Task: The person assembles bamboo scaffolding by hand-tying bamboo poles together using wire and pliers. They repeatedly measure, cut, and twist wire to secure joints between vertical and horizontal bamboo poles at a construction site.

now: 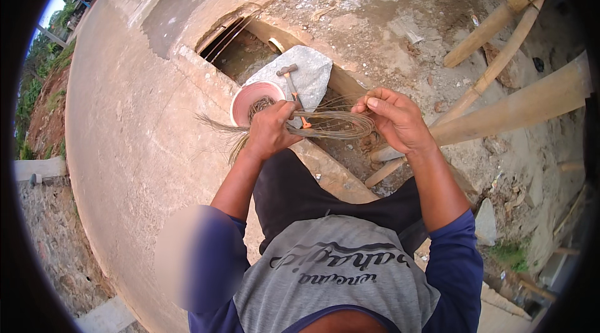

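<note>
A bundle of thin wire point(337, 125), bent into a long loop, stretches between my hands. My left hand point(270, 127) is closed round its middle, and the loose ends fan out to the left. At the looped end, my right hand point(395, 115) pinches a few thin strands between thumb and fingers. Just beyond my left hand stands a white and pink bucket point(255, 94) with more tangled wire inside. A hammer point(291, 83) with an orange and dark handle rests on a large pale stone point(306, 70); the wire partly hides the handle.
Beyond the stone, an open drain pit point(240, 58) has bare rods across one corner. Bamboo poles point(500, 114) lean at the right over dirt and rubble. A concrete road point(137, 133) runs along the left. My legs are bent beside the pit's concrete edge point(334, 173).
</note>
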Available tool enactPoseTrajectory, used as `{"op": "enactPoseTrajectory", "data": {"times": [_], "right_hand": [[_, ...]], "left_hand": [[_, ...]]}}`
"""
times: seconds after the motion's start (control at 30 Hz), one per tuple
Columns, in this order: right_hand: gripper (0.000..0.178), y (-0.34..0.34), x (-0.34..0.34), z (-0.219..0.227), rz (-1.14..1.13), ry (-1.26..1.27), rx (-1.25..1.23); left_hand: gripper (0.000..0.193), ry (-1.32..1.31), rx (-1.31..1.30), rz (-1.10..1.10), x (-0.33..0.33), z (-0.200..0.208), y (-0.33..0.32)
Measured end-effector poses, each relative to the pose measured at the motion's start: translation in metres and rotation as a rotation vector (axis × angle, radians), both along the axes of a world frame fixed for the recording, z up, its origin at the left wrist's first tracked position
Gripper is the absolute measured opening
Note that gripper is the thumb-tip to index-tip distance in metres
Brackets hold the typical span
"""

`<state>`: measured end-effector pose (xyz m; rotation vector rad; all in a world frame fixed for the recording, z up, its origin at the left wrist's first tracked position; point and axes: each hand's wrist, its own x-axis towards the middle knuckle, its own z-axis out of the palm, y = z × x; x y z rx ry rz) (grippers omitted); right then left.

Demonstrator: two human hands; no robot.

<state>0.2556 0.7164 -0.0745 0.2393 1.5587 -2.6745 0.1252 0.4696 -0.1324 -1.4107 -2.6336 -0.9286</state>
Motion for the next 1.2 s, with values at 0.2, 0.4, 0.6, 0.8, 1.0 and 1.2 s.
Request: {"op": "enactPoseTrajectory", "data": {"times": [0.2,0.4,0.6,0.8,1.0,1.2], "right_hand": [[0.016,-0.005,-0.011,-0.012,-0.131,-0.086,0.084],[0.019,0.003,-0.034,-0.008,-0.272,-0.123,-0.008],[0.019,0.04,-0.064,0.019,-0.378,-0.159,0.104],[0.019,0.156,-0.131,0.063,-0.555,-0.011,0.404],[0.023,0.143,-0.111,0.136,-0.617,-0.026,0.702],[0.018,0.07,-0.131,0.028,-0.13,-0.127,0.734]], "left_hand": [[0.054,-0.034,0.051,0.027,0.0,-0.006,-0.004],[0.05,-0.287,-0.301,0.153,0.002,-0.017,-0.018],[0.044,-0.266,-0.294,0.222,-0.012,-0.046,-0.063],[0.034,-0.253,-0.378,0.391,-0.026,-0.047,-0.116],[0.039,-0.437,-0.465,0.777,-0.016,-0.138,-0.234],[0.05,-0.451,-0.603,0.896,0.008,-0.229,-0.247]]}}
